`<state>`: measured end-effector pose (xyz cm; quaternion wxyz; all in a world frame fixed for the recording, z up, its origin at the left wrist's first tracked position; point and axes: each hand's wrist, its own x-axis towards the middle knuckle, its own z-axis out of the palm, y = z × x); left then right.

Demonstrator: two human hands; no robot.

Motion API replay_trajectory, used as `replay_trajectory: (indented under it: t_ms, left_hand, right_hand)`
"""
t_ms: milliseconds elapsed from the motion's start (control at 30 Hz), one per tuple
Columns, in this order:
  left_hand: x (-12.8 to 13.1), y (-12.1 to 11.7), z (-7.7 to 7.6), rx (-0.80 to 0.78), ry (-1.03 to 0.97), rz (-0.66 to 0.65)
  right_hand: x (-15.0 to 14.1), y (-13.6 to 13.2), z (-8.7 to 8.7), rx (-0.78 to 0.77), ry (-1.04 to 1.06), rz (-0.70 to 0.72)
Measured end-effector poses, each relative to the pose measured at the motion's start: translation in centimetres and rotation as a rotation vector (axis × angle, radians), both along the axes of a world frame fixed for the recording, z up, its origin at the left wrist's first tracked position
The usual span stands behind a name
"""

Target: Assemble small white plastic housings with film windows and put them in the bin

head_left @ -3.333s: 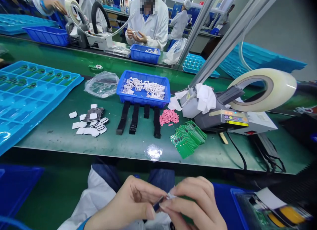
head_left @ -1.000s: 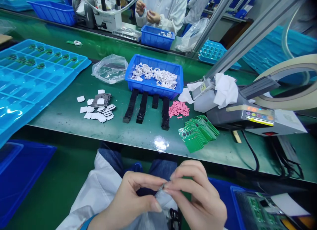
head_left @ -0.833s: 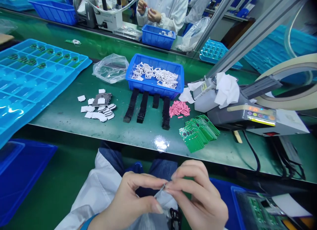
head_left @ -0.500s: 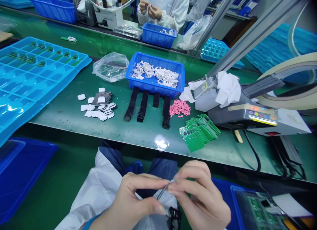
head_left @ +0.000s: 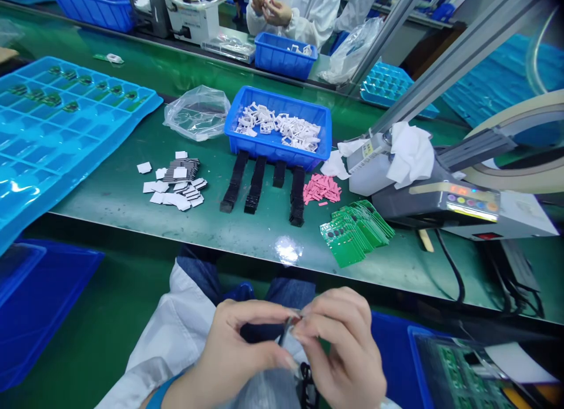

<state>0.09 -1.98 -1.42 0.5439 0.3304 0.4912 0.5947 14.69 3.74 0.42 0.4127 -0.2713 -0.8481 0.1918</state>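
My left hand (head_left: 233, 353) and my right hand (head_left: 343, 350) meet over my lap, below the table edge. Both pinch one small thin dark piece (head_left: 285, 332) between thumb and fingertips; I cannot make out what it is. On the green table ahead lie a fan of green circuit boards (head_left: 355, 233), a pile of pink bits (head_left: 321, 190), black strips (head_left: 255, 185) in rows, and small white and grey squares (head_left: 176, 183). A blue bin (head_left: 275, 153) behind the strips holds white plastic parts.
A light blue compartment tray (head_left: 39, 133) covers the left of the table. A tape dispenser (head_left: 445, 203) with a big tape roll (head_left: 529, 144) stands at the right. A clear bag (head_left: 196, 112) lies beside the bin. Another person's hands (head_left: 268, 3) work across the belt.
The view has tilted down a little, so the table items sit higher. My hands stay together on the small piece, the fingers shifting slightly around it.
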Motion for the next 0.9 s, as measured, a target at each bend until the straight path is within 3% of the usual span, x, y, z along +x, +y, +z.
replay_trajectory:
  t_ms: [100, 233, 367, 467, 600, 800, 900]
  left_hand:
    - [-0.8, 0.5, -0.1, -0.097, -0.085, 0.136]
    - [-2.2, 1.2, -0.1, -0.166, -0.027, 0.279]
    - [-2.6, 1.1, -0.6, -0.129, 0.084, 0.259]
    - [-2.5, 0.9, -1.2, -0.088, 0.166, 0.245]
    - [-2.8, 1.2, -1.0, -0.129, 0.123, 0.174]
    - [-3.2, 2.8, -0.1, -0.27, -0.387, -0.396]
    - [-2.9, 3.3, -0.4, -0.318, -0.45, -0.53]
  right_hand:
    - [-0.2, 0.0, -0.6, -0.04, 0.063, -0.02]
    - [-1.0, 2.4, -3.5, -0.211, 0.034, -0.256]
    - [-1.8, 5.0, -6.9, -0.091, -0.094, -0.338]
    - [-1.5, 5.4, -7.9, 0.015, -0.166, -0.236]
    - [-0.3, 4.9, -6.2, 0.052, -0.221, -0.047]
    - [0.0, 4.5, -0.6, -0.267, -0.008, 0.39]
    - [-0.5, 4.7, 1.1, -0.297, 0.0, 0.487]
